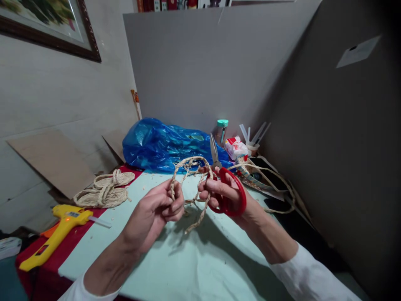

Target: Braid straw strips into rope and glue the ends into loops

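A braided straw cord (191, 159) arches in a loop between my two hands, above the pale green table surface. My left hand (161, 205) pinches the loop's left side. In my right hand (224, 190) are red-handled scissors (234, 200), blades pointing up and slightly apart, and the same hand's fingers also hold the cord's right side. One cord end hangs down between the hands. More cord runs off to the right behind my right hand.
Two straw sandals (105, 194) lie at the left, near a yellow glue gun (61, 234). A blue plastic bag (156, 146) spans the back. Behind on the right stand a green-lidded jar (222, 129), a cup of glue sticks (252, 146) and a dark phone (269, 171). Grey panels enclose the table.
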`<state>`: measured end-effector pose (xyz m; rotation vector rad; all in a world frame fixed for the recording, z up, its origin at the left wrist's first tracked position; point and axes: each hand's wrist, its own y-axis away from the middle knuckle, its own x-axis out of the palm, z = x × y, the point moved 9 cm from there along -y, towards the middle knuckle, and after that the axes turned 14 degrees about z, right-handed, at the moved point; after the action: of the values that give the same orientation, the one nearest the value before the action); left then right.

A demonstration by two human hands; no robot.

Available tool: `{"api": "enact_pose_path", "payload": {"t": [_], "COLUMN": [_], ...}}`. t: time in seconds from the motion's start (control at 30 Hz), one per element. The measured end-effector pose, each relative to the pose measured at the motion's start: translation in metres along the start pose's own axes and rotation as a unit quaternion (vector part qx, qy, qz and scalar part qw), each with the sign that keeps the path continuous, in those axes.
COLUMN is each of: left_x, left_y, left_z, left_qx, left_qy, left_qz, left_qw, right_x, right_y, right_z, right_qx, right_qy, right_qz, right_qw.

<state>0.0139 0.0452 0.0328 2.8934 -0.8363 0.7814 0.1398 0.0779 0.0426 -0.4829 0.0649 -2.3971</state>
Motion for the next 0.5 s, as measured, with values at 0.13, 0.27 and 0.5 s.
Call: {"api": "enact_pose_path", "payload": {"t": [0.13, 0.27, 0.5], "left_x": [0.003, 0.003, -0.005], "left_y": [-0.008, -0.01, -0.008], "left_z": [0.018, 0.03, 0.04], "left_qx": [-0.03, -0.074, -0.074], "left_qy": [-0.051, -0.159, -0.079], "left_qz": [-0.008, -0.019, -0.016], "left_qw": [0.998, 0.984, 0.994], "right_x": [-0.01, -0.017, -0.036], "right_y": [0.007, 0.01, 0.02], "right_z": [-0.013, -0.014, -0.006], "right_qx": [0.009, 0.003, -0.036], "right_qy": [-0.037, -0.032, 0.033], "right_qz": [-0.035, -0.066, -0.126], "right_qw": [0.999, 0.997, 0.991]}}
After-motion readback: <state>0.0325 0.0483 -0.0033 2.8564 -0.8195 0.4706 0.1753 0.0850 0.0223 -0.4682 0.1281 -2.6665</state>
